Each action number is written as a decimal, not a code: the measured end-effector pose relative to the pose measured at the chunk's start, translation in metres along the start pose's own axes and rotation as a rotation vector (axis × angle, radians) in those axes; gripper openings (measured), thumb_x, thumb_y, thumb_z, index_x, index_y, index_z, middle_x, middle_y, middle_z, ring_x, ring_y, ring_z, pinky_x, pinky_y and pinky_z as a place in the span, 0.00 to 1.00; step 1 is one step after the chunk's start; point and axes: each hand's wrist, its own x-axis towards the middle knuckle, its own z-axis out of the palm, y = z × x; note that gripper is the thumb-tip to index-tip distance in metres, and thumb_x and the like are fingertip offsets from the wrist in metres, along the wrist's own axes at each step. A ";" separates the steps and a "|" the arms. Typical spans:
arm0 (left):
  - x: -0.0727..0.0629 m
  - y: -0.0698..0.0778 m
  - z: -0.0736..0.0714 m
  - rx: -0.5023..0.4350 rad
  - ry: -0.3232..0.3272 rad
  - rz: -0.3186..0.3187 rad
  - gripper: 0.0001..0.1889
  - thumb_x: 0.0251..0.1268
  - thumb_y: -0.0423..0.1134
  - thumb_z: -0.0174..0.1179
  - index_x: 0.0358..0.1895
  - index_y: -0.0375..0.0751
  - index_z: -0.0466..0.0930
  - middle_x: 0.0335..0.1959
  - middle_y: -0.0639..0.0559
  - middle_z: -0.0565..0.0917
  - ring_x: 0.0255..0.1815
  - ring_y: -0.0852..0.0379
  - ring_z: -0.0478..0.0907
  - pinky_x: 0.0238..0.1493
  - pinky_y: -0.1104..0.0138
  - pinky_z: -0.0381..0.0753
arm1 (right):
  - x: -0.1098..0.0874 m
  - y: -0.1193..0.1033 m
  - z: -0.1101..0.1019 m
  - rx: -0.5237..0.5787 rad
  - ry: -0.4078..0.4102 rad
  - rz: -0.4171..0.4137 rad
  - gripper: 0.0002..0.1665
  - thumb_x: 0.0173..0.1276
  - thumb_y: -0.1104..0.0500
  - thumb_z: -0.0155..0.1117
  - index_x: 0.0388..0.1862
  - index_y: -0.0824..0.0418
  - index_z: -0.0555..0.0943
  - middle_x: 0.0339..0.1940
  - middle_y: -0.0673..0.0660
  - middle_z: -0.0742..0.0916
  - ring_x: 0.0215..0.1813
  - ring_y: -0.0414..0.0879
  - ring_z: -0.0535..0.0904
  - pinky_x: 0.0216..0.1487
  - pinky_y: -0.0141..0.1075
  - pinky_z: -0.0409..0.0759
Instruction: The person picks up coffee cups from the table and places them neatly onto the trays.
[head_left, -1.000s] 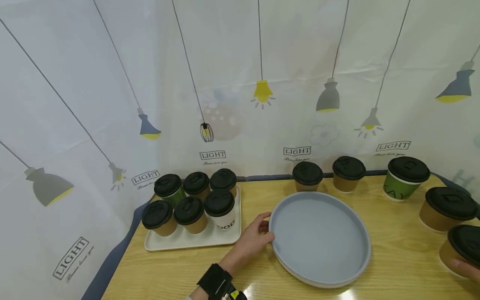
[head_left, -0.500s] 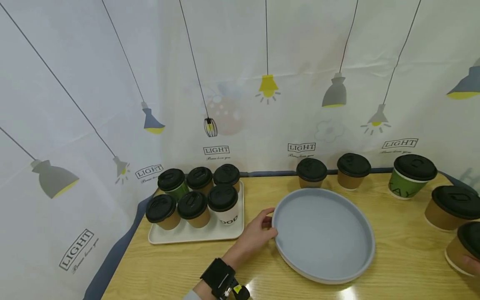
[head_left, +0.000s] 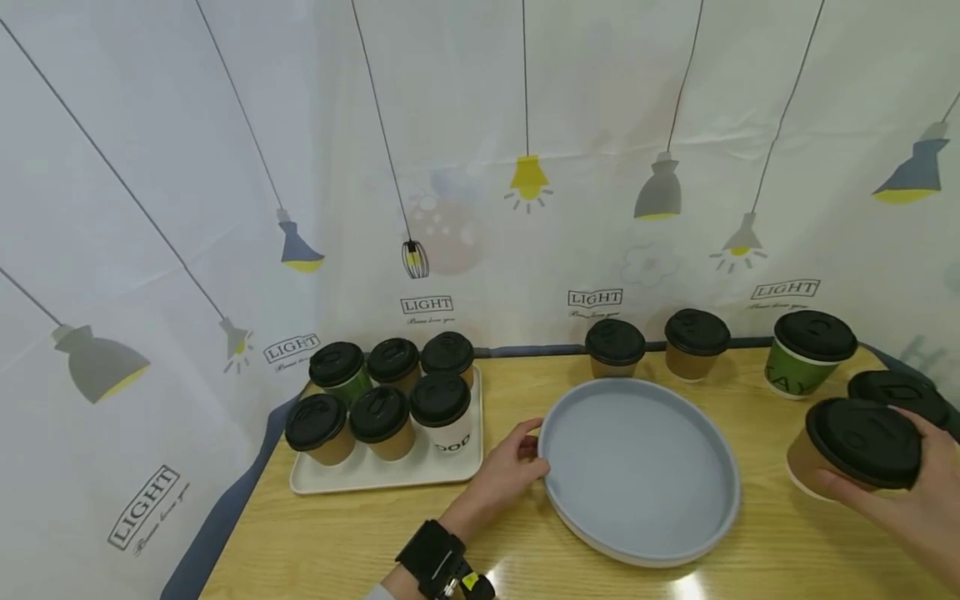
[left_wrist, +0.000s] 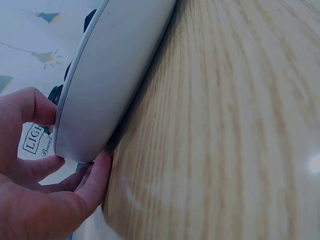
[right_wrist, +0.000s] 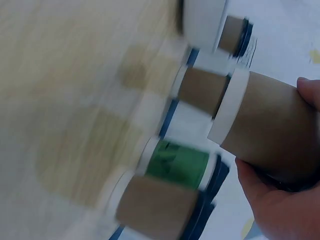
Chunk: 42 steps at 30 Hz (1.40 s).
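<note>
One wall sheet printed with lamps (head_left: 465, 100) hangs behind one wooden counter (head_left: 300, 542). Two trays lie on it: one round grey tray (head_left: 637, 475), its left edge pinched between thumb and fingers of the left hand (head_left: 508, 471), and one smaller oblong tray (head_left: 375, 479) to its left. The right hand (head_left: 918, 504) is clamped round one brown cup (head_left: 858, 442), raised right of the round tray. Six lidded cups (head_left: 392, 440) stand on the oblong tray; three brown cups (head_left: 615, 358) and one green cup (head_left: 801, 368) on the counter

A pale cloth backdrop (head_left: 465, 100), printed with pendant lamps (head_left: 658, 192) and LIGHT labels (head_left: 427, 305), borders a glossy wood-grain table (head_left: 315, 542).
</note>
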 end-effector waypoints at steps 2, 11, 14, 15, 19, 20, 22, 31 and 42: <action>0.000 0.000 0.000 -0.003 0.000 -0.002 0.37 0.61 0.35 0.63 0.77 0.46 0.67 0.59 0.48 0.81 0.59 0.52 0.79 0.53 0.62 0.78 | 0.004 -0.015 0.003 -0.032 -0.128 0.026 0.72 0.64 0.42 0.77 0.82 0.74 0.38 0.77 0.85 0.49 0.67 0.88 0.55 0.58 0.80 0.59; 0.000 0.001 -0.001 -0.026 -0.014 -0.021 0.37 0.61 0.36 0.63 0.78 0.47 0.67 0.60 0.48 0.80 0.60 0.52 0.79 0.54 0.62 0.78 | 0.014 -0.052 0.033 0.065 -0.249 -0.169 0.72 0.58 0.46 0.83 0.83 0.70 0.44 0.73 0.83 0.62 0.64 0.83 0.65 0.52 0.75 0.66; 0.000 0.001 -0.002 -0.030 -0.007 -0.022 0.37 0.61 0.36 0.63 0.77 0.47 0.67 0.60 0.48 0.80 0.60 0.51 0.79 0.54 0.61 0.78 | 0.019 -0.061 0.045 0.108 -0.264 -0.229 0.72 0.56 0.48 0.85 0.82 0.71 0.46 0.70 0.82 0.66 0.65 0.81 0.67 0.54 0.73 0.67; -0.001 0.001 -0.002 -0.032 -0.004 -0.021 0.38 0.60 0.36 0.63 0.77 0.47 0.67 0.60 0.48 0.81 0.60 0.51 0.79 0.54 0.60 0.78 | 0.020 -0.064 0.049 0.116 -0.271 -0.243 0.72 0.56 0.48 0.85 0.82 0.71 0.47 0.70 0.82 0.67 0.65 0.80 0.67 0.54 0.73 0.68; -0.002 0.002 -0.003 -0.028 0.009 -0.023 0.38 0.59 0.35 0.63 0.77 0.47 0.68 0.59 0.48 0.81 0.60 0.51 0.79 0.54 0.61 0.78 | 0.024 -0.080 0.065 0.137 -0.310 -0.284 0.70 0.54 0.48 0.86 0.81 0.70 0.49 0.69 0.79 0.70 0.65 0.77 0.69 0.55 0.72 0.70; -0.003 0.002 -0.003 -0.028 0.009 -0.025 0.38 0.58 0.35 0.63 0.77 0.46 0.68 0.59 0.48 0.81 0.60 0.51 0.79 0.54 0.61 0.77 | 0.025 -0.084 0.068 0.153 -0.323 -0.294 0.69 0.54 0.48 0.86 0.80 0.69 0.50 0.69 0.78 0.71 0.66 0.76 0.70 0.56 0.72 0.70; -0.003 0.003 -0.003 -0.031 0.007 -0.030 0.38 0.58 0.35 0.62 0.77 0.46 0.68 0.59 0.48 0.81 0.60 0.51 0.79 0.54 0.62 0.77 | 0.027 -0.093 0.076 0.168 -0.343 -0.320 0.68 0.53 0.48 0.86 0.79 0.69 0.53 0.68 0.77 0.72 0.66 0.75 0.71 0.57 0.71 0.71; 0.000 0.003 -0.001 -0.040 -0.003 -0.035 0.38 0.59 0.36 0.63 0.77 0.47 0.68 0.59 0.49 0.81 0.59 0.52 0.79 0.54 0.61 0.78 | 0.044 -0.126 0.107 0.264 -0.456 -0.493 0.63 0.56 0.52 0.85 0.79 0.65 0.55 0.69 0.71 0.74 0.67 0.69 0.73 0.59 0.67 0.73; 0.000 0.001 -0.002 -0.048 -0.022 -0.028 0.37 0.61 0.37 0.63 0.77 0.48 0.68 0.60 0.49 0.80 0.61 0.51 0.78 0.54 0.61 0.78 | 0.048 -0.151 0.133 0.163 -0.589 -0.464 0.65 0.57 0.45 0.83 0.81 0.65 0.53 0.66 0.76 0.77 0.62 0.69 0.79 0.55 0.61 0.80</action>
